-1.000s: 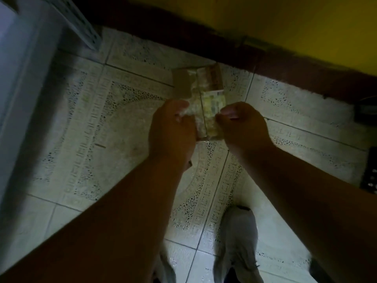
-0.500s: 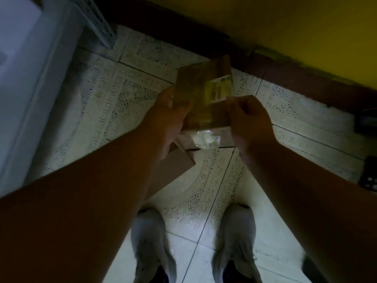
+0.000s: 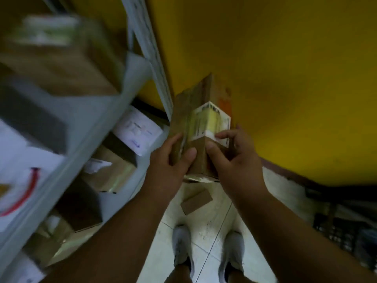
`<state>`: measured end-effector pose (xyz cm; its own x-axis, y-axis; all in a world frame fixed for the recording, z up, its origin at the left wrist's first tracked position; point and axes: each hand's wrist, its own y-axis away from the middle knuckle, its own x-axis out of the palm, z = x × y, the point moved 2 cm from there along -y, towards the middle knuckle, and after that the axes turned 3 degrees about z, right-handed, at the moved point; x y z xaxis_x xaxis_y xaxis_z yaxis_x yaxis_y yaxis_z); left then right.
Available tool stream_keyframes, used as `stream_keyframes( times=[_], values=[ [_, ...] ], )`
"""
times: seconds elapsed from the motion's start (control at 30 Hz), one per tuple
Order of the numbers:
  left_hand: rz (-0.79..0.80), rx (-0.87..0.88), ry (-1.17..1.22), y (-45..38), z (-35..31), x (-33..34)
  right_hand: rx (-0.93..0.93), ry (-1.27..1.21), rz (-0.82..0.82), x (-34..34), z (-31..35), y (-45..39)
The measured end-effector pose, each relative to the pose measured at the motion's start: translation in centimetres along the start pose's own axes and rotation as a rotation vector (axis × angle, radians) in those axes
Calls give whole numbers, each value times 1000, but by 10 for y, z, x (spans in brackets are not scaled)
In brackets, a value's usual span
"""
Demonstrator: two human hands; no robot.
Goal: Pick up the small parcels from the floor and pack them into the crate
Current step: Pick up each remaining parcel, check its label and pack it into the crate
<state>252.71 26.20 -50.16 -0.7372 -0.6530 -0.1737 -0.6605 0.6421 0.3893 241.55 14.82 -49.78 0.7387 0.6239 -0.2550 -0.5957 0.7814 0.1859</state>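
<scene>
Raised since approx. 0.5 s ago: both hands plus load have come up from floor level to in front of the yellow wall (image 3: 285, 68), and the view has swung left onto a shelf unit.

Grip: left hand (image 3: 173, 158) clamped on the left side of the cardboard parcel (image 3: 200, 119), thumb across its near face. Right hand (image 3: 234, 158) clamped on the right side, fingertips on the white-yellow label (image 3: 212, 123). Parcel held roughly upright, off the floor; a second, paler item seems pressed under it, cannot tell what.

One small brown parcel (image 3: 196, 201) lies on the tiled floor (image 3: 204, 252), just ahead of the shoes (image 3: 181, 246).

Left: grey shelf frame (image 3: 114, 111) w/ blurred boxes (image 3: 110, 170). Crate not identifiable.

Assessment: pick step done for this parcel; transfer to crate pending. Min. one floor parcel remains.
</scene>
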Motion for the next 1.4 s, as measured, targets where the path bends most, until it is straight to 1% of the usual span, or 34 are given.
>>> stream_keyframes(
  times=[0.13, 0.27, 0.37, 0.43, 0.47, 0.57, 0.63, 0.7, 0.77, 0.83, 0.93, 1.0, 1.13, 1.23, 1.33, 1.4],
  values=[
    [-33, 71, 124, 93, -79, -23, -166, 38, 72, -30, 100, 63],
    [-150, 133, 206, 175, -102, -34, -331, 119, 184, -51, 152, 126],
    [-307, 158, 317, 228, -93, -35, -457, 111, 342, -55, 169, 157],
    [-409, 160, 438, 265, -76, -33, -533, 85, 519, -51, 174, 178],
    [-444, 158, 485, 285, -65, -32, -586, 116, 607, -47, 175, 192],
    [-521, 135, 544, 352, -31, -27, -717, 210, 826, -33, 176, 245],
    [-629, 113, 557, 401, -18, -22, -756, 201, 932, -24, 171, 283],
    [-775, 91, 537, 448, -13, -17, -754, 174, 1024, -17, 164, 320],
    [-926, 85, 514, 492, -7, -13, -690, 125, 1125, -13, 157, 356],
    [-1044, 105, 505, 534, 1, -7, -634, 79, 1220, -12, 151, 392],
    [-1171, 139, 530, 601, 17, 5, -679, 78, 1322, -6, 146, 453],
    [-1270, 123, 523, 653, 39, 14, -711, 72, 1363, 0, 139, 504],
    [-1482, -19, 452, 776, 95, 45, -774, 55, 1485, 2, 107, 637],
    [-1602, -118, 490, 876, 140, 70, -777, 81, 1605, -5, 73, 741],
    [-1714, -238, 458, 960, 182, 92, -716, 199, 1742, -6, 47, 827],
    [-1768, -294, 455, 997, 202, 103, -653, 312, 1803, -6, 38, 869]
  ],
)
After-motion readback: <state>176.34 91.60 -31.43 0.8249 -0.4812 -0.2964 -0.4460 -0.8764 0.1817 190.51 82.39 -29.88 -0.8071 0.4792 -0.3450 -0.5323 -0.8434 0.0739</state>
